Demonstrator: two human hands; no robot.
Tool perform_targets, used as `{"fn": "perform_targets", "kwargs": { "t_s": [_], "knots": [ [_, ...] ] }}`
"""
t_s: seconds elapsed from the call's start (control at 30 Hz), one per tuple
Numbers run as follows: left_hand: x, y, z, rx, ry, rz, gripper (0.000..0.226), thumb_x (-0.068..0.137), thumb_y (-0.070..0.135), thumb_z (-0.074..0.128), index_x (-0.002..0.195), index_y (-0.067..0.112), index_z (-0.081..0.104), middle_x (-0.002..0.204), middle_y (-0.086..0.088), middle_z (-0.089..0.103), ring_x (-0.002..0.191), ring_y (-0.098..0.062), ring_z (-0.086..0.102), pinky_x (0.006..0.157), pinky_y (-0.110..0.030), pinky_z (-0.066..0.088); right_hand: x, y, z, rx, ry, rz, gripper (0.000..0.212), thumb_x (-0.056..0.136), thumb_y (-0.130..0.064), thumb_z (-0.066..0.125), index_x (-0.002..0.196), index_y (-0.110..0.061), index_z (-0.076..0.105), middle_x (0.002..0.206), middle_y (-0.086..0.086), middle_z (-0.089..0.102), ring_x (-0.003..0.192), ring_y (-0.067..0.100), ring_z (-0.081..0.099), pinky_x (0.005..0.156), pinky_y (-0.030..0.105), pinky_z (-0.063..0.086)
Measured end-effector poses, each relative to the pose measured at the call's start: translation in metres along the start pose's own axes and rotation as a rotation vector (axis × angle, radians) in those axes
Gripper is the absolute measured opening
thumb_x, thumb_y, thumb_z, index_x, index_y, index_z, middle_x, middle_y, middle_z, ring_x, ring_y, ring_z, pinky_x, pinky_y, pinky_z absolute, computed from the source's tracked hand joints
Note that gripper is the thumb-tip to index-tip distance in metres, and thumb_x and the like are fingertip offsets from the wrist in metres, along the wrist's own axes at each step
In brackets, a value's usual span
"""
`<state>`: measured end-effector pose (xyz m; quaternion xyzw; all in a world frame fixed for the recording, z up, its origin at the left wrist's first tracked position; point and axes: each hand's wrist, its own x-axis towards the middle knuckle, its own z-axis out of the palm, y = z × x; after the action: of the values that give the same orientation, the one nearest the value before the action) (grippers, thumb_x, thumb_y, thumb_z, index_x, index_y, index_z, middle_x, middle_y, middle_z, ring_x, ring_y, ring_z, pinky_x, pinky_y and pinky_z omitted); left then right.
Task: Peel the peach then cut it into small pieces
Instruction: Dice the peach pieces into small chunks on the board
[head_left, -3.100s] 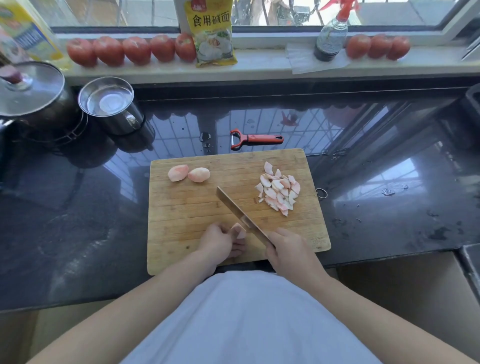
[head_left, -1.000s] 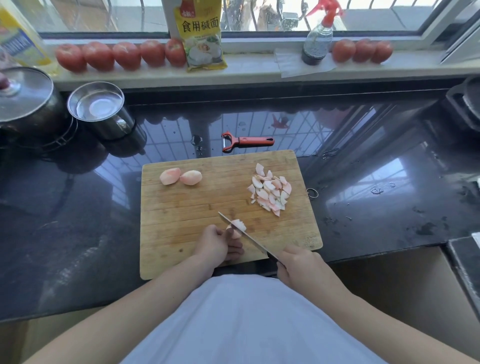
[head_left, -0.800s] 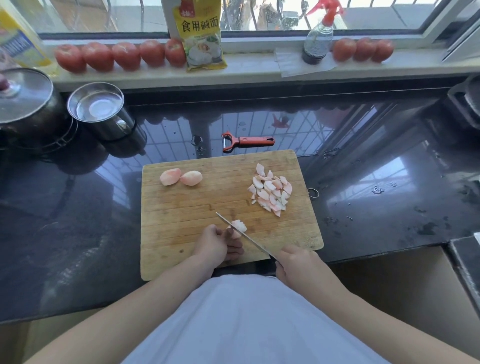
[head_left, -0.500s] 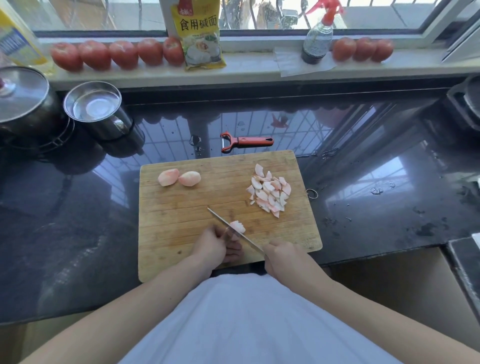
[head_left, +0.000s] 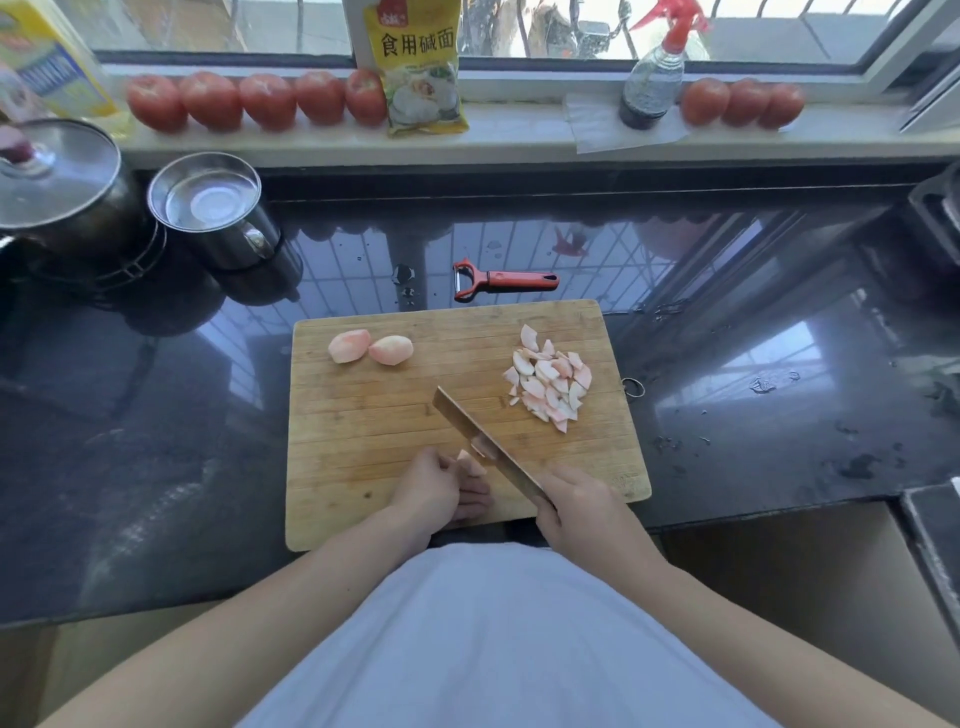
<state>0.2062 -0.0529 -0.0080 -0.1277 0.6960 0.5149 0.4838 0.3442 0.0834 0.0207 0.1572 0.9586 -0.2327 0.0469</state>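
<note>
The left hand (head_left: 441, 491) is curled over a small peach piece (head_left: 470, 462) and holds it down on the cutting board (head_left: 363, 441). The right hand (head_left: 582, 506) is wrapped around the handle of the knife (head_left: 483, 441). The two hands sit close together, with the piece between them, tight against the left fingers.

The blade lies just right of the piece. Its long side points away from the right hand, slanting up and to the left. So the left hand is nearer the piece, and I think the next cut must come down beside those fingertips.

Farther out, past the blade, is a pile of cut bits (head_left: 550, 382). Beyond the left hand lie two peeled chunks (head_left: 370, 347). A red peeler (head_left: 501, 281) rests past the board.

On the sill, a yellow bag (head_left: 418, 62) reads 食用碱面.
</note>
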Motion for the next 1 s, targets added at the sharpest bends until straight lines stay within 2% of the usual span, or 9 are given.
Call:
{"fn": "perform_targets", "kwargs": {
  "t_s": [0.2, 0.33, 0.47, 0.6, 0.7, 0.77, 0.83, 0.9, 1.0],
  "knots": [
    [0.001, -0.001, 0.002, -0.012, 0.025, -0.001, 0.016, 0.108, 0.018, 0.054, 0.101, 0.007, 0.046, 0.076, -0.018, 0.076, 0.073, -0.033, 0.078, 0.078, -0.052, 0.065, -0.012, 0.002, -0.002, -0.071, -0.054, 0.014, 0.021, 0.088, -0.015, 0.048, 0.073, -0.006, 0.060, 0.074, 0.006, 0.054, 0.060, 0.036, 0.054, 0.053, 0.041, 0.047],
    [-0.001, -0.001, 0.001, 0.010, 0.025, 0.009, 0.016, 0.109, 0.018, 0.053, 0.107, 0.003, 0.048, 0.078, -0.018, 0.076, 0.072, -0.031, 0.078, 0.074, -0.049, 0.066, -0.013, -0.004, -0.010, -0.096, -0.123, 0.041, 0.017, 0.093, -0.013, 0.051, 0.087, -0.006, 0.065, 0.085, 0.006, 0.057, 0.071, 0.037, 0.056, 0.060, 0.047, 0.052],
    [-0.004, 0.000, 0.001, 0.034, 0.028, 0.006, 0.021, 0.109, 0.017, 0.050, 0.114, -0.003, 0.052, 0.080, -0.019, 0.077, 0.072, -0.030, 0.078, 0.073, -0.047, 0.066, -0.018, -0.009, -0.023, -0.061, -0.129, 0.030, 0.009, 0.088, -0.006, 0.056, 0.085, -0.007, 0.064, 0.076, 0.008, 0.056, 0.064, 0.037, 0.056, 0.054, 0.044, 0.049],
    [-0.001, 0.000, 0.003, 0.042, 0.025, 0.001, 0.021, 0.110, 0.018, 0.049, 0.115, -0.002, 0.052, 0.083, -0.021, 0.076, 0.071, -0.030, 0.078, 0.074, -0.048, 0.066, -0.020, -0.008, -0.025, -0.122, -0.211, 0.089, 0.016, 0.096, -0.011, 0.050, 0.099, -0.007, 0.065, 0.088, 0.006, 0.056, 0.081, 0.036, 0.058, 0.065, 0.039, 0.045],
    [0.001, -0.001, 0.002, 0.024, 0.028, 0.001, 0.019, 0.109, 0.020, 0.051, 0.109, 0.001, 0.052, 0.079, -0.019, 0.077, 0.071, -0.030, 0.078, 0.075, -0.050, 0.065, -0.014, -0.005, -0.018, -0.144, -0.217, 0.076, 0.014, 0.095, -0.009, 0.051, 0.095, -0.005, 0.064, 0.085, 0.005, 0.050, 0.076, 0.035, 0.057, 0.063, 0.041, 0.050],
    [0.002, -0.001, 0.001, 0.026, 0.033, -0.003, 0.016, 0.108, 0.018, 0.053, 0.106, 0.002, 0.052, 0.079, -0.019, 0.077, 0.071, -0.031, 0.078, 0.075, -0.050, 0.066, -0.006, -0.003, -0.010, -0.158, -0.198, 0.049, 0.009, 0.088, -0.004, 0.058, 0.079, -0.004, 0.059, 0.074, 0.005, 0.045, 0.064, 0.036, 0.055, 0.054, 0.042, 0.048],
    [0.002, -0.001, 0.001, 0.052, 0.028, -0.005, 0.014, 0.108, 0.010, 0.047, 0.115, 0.000, 0.054, 0.083, -0.022, 0.077, 0.073, -0.031, 0.078, 0.070, -0.045, 0.066, 0.001, -0.007, -0.005, -0.192, -0.231, 0.035, 0.034, 0.070, 0.000, 0.073, 0.064, -0.012, 0.042, 0.064, 0.001, 0.035, 0.046, 0.030, 0.040, 0.040, 0.032, 0.030],
    [0.003, 0.000, 0.002, 0.073, 0.018, -0.007, 0.025, 0.106, 0.000, 0.035, 0.124, 0.001, 0.052, 0.090, -0.027, 0.076, 0.077, -0.035, 0.078, 0.069, -0.044, 0.066, 0.009, -0.005, 0.005, -0.213, -0.221, 0.018, 0.061, 0.043, 0.001, 0.083, 0.060, -0.019, 0.028, 0.059, -0.004, 0.026, 0.039, 0.023, 0.021, 0.038, 0.022, 0.007],
    [0.003, 0.001, 0.003, 0.080, 0.038, -0.017, 0.026, 0.104, -0.004, 0.034, 0.124, -0.001, 0.051, 0.094, -0.031, 0.074, 0.080, -0.039, 0.076, 0.071, -0.045, 0.066, 0.017, -0.007, 0.017, -0.198, -0.160, 0.015, 0.052, 0.041, 0.002, 0.083, 0.055, -0.018, 0.038, 0.055, -0.001, 0.032, 0.033, 0.025, 0.029, 0.036, 0.022, 0.014]
  ]
}}
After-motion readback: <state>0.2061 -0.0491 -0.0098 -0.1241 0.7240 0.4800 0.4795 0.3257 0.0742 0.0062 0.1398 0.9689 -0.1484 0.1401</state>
